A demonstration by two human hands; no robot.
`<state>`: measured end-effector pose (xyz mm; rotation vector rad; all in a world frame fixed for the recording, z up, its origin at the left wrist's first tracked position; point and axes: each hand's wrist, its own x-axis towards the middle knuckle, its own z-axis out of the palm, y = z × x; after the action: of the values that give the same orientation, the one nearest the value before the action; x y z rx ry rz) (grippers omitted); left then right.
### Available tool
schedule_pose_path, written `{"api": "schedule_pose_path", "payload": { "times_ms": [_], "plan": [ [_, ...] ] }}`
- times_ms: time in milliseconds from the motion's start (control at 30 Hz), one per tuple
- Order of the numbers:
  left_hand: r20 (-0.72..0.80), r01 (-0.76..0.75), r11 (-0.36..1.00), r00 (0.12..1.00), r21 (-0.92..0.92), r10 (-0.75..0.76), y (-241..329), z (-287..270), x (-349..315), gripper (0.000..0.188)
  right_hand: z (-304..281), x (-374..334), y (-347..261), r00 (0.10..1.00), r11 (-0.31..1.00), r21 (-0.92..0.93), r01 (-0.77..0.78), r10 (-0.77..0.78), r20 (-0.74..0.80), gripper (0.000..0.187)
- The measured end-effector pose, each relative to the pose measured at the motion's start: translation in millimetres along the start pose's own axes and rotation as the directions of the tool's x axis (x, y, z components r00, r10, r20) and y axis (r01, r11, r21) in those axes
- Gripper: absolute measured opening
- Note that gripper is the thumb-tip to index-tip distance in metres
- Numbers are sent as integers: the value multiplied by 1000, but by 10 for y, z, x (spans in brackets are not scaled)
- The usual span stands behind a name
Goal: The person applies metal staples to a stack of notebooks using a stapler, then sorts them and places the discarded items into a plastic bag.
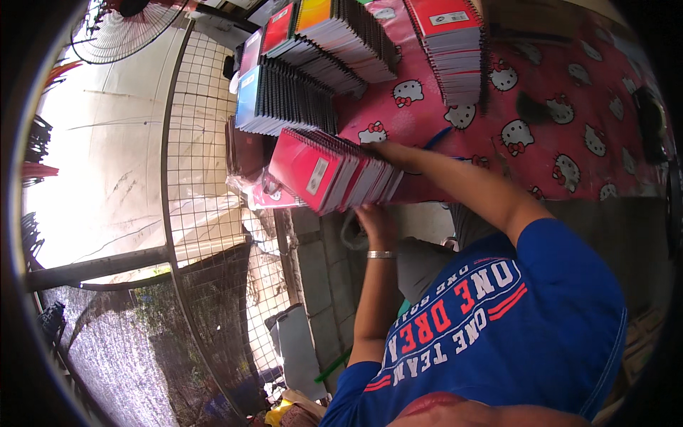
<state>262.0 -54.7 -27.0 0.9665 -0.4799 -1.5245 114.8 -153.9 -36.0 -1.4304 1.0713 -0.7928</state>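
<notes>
A stack of red-covered spiral notebooks (307, 169) sits at the near left corner of the table, tilted, with white page edges and dark coils showing. My left hand (375, 219), with a silver bracelet at the wrist, grips its near side from below the table edge. Against the far, coiled side is my right hand (388, 152), its fingers partly hidden by the notebooks. The stack is held between both hands. Just beyond it stands a row of blue-covered spiral notebooks (284, 99).
Further stacks of spiral notebooks, yellow-orange (341, 28) and red (447, 53), stand farther back on the pink patterned tablecloth (530, 92). A blue pen (437, 138) lies near my right forearm. To the left are a wire-mesh window (203, 107) and a fan (131, 32).
</notes>
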Motion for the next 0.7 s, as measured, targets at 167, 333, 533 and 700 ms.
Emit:
{"api": "schedule_pose_path", "payload": {
  "times_ms": [167,333,533,700],
  "plan": [
    [-135,-98,985,988,-143,79,-402,295,-233,42,-239,730,142,819,767,406,-498,262,511,48],
    [-223,-137,982,961,130,164,-136,152,77,56,-864,695,523,926,969,-110,-222,245,287,34],
    [134,-92,958,989,270,57,946,-732,424,64,-594,-957,130,917,445,-846,294,-382,117,40],
    [152,275,908,930,317,-334,755,-557,255,81,-945,-1862,344,929,323,-914,246,-347,128,58]
  ]
}}
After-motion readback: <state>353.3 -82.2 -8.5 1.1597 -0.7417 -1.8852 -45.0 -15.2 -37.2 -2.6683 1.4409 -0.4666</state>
